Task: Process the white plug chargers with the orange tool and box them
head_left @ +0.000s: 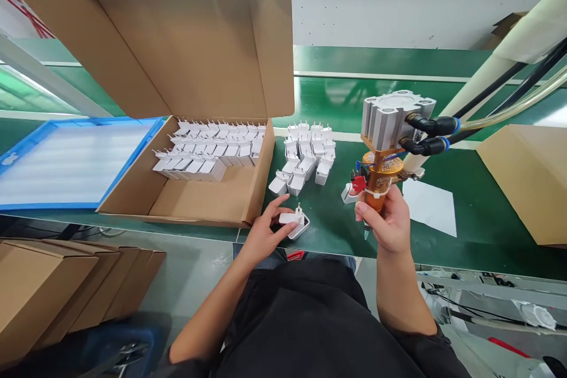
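My left hand (pixel 269 229) is closed on a white plug adapter (pixel 297 228) at the table's front edge, thumb and fingers at its left side. Its pins point up. My right hand (pixel 386 218) is wrapped around a gold-coloured pneumatic tool (pixel 378 184) with a grey cylinder (pixel 396 119) on top, a red switch on its side and a narrow tip below. The tip is apart from the adapter. One more white adapter (pixel 349 194) stands just left of the tool, partly hidden. Behind my left hand several adapters (pixel 305 150) are grouped in rows, pins up.
An open cardboard box (pixel 199 201) holds rows of adapters, its lid raised. Left of it lies a blue-rimmed tray (pixel 80 165). White paper (pixel 429 207) and a brown carton (pixel 531 177) are at right. Hoses (pixel 491 118) run from the tool. Cartons (pixel 48 283) stand lower left.
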`<state>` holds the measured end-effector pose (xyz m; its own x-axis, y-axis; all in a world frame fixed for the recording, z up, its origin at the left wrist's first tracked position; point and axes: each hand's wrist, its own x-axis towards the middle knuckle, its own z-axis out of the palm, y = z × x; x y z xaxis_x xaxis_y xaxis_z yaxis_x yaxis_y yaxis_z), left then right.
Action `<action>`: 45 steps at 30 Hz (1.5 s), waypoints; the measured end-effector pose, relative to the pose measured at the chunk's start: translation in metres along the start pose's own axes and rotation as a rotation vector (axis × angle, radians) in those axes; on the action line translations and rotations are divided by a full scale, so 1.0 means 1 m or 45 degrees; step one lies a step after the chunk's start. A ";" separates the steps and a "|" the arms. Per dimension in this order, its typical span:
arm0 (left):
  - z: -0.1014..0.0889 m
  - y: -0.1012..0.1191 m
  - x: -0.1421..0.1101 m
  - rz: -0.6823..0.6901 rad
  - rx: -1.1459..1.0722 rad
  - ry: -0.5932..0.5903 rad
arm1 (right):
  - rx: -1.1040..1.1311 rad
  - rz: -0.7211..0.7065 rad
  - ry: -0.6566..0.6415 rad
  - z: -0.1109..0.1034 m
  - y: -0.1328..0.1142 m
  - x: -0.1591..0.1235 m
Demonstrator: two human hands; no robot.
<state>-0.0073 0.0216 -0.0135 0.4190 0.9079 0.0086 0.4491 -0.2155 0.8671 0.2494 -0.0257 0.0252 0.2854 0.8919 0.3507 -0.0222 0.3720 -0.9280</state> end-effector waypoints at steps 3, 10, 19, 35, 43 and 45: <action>0.009 -0.013 -0.003 0.067 -0.135 0.181 | 0.047 -0.004 -0.018 0.009 0.002 0.002; 0.038 -0.017 -0.009 0.253 0.146 0.207 | 0.115 -0.050 -0.067 0.031 0.003 0.004; 0.033 -0.004 -0.004 0.082 0.360 -0.020 | 0.107 -0.075 -0.082 0.060 -0.005 0.008; 0.015 0.014 -0.026 0.069 0.117 0.130 | -0.255 -0.275 0.122 0.121 -0.015 0.013; 0.016 0.020 -0.025 0.017 0.103 0.088 | -0.284 -0.313 0.108 0.113 -0.014 0.015; 0.017 0.019 -0.025 -0.013 0.083 0.073 | -0.283 -0.267 0.101 0.113 -0.014 0.015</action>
<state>0.0042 -0.0111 -0.0052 0.3693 0.9288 0.0297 0.5044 -0.2272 0.8330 0.1453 0.0113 0.0578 0.3356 0.7756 0.5346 0.2526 0.4727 -0.8443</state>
